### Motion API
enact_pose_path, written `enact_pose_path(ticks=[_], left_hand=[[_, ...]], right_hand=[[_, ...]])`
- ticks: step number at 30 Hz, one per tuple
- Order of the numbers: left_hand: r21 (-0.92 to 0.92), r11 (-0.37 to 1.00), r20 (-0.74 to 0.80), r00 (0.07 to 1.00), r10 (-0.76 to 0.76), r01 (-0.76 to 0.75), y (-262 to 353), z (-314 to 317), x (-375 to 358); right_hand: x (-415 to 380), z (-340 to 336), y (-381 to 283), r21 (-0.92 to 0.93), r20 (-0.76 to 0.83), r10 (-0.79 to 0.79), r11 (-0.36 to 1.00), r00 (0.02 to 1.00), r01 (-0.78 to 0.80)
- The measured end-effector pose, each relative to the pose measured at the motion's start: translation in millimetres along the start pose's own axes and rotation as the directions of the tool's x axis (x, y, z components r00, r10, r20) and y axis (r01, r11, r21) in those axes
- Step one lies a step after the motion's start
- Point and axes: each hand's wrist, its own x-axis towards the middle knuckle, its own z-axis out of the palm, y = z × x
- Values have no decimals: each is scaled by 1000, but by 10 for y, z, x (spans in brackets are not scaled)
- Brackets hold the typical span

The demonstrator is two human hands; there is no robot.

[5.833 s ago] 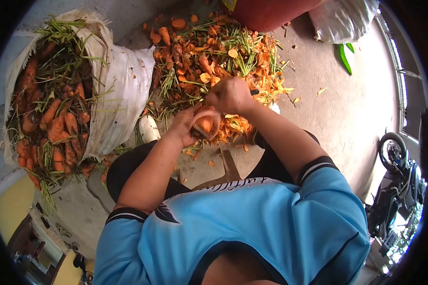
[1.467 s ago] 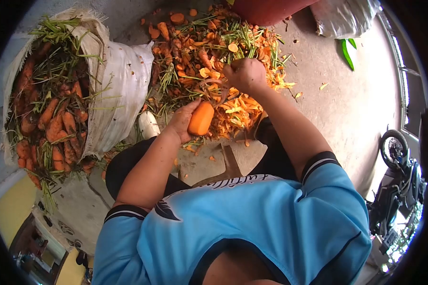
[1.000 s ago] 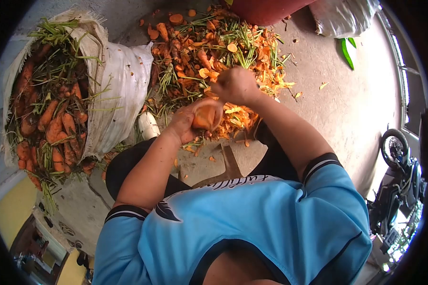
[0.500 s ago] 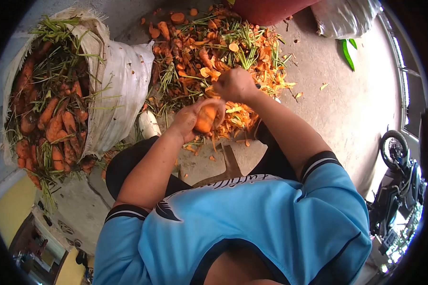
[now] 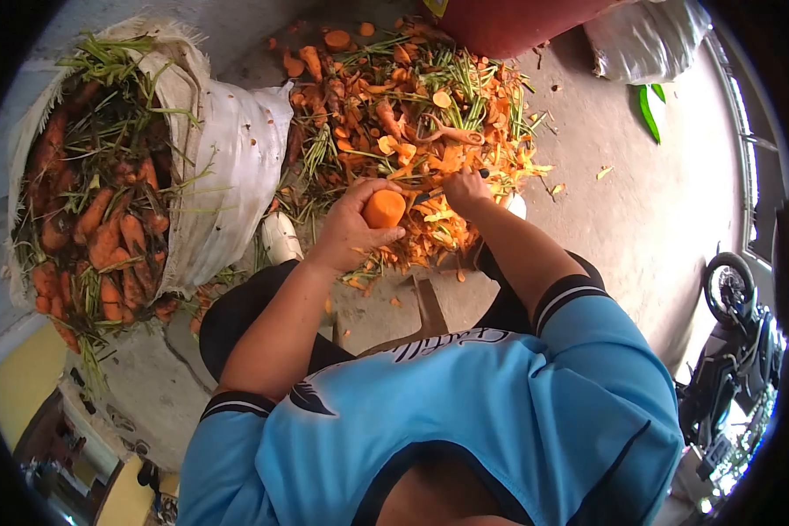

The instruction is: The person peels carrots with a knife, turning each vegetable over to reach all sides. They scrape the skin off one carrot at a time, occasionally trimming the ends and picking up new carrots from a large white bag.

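Observation:
My left hand (image 5: pixel 355 230) is wrapped round a thick orange carrot piece (image 5: pixel 383 209), its flat cut end facing up. To its right, my right hand (image 5: pixel 467 191) is closed on a black-handled knife (image 5: pixel 424 198). The blade side points toward the carrot piece, apart from it; the fingers hide most of the handle. A curled strip of peel (image 5: pixel 454 133) shows above my right hand, over the heap. Beneath and beyond both hands spreads a heap of carrot peelings (image 5: pixel 443 230), cut ends and green stalks (image 5: pixel 465 79).
A white woven sack (image 5: pixel 232 167) lies open at left, full of unpeeled carrots (image 5: pixel 105 228). A red container (image 5: pixel 508 26) and another sack (image 5: pixel 644 39) stand at the back. A green leaf (image 5: pixel 649 114) lies on the floor. A motorcycle (image 5: pixel 732 342) is at far right.
My right hand has moved down and right, away from the carrot piece. The blurred peel loop near the carrot is gone from there; a peel strip shows farther up. My left hand has turned the carrot's cut end upward.

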Motion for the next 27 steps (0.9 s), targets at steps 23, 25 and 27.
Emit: enact_pose_path(ticks=[23, 25, 27], left_hand=[[-722, 656, -138, 884, -447, 219, -41, -136, 66], [-755, 579, -29, 867, -497, 307, -102, -148, 51], [-784, 560, -38, 879, -474, 268, -164, -111, 37]], right_hand=[[-641, -1405, -235, 754, -137, 13, 650, 990, 96], [-1067, -1714, -427, 727, -175, -6, 674, 984, 133], [-1259, -1698, -586, 659, -262, 3, 731, 965, 177]])
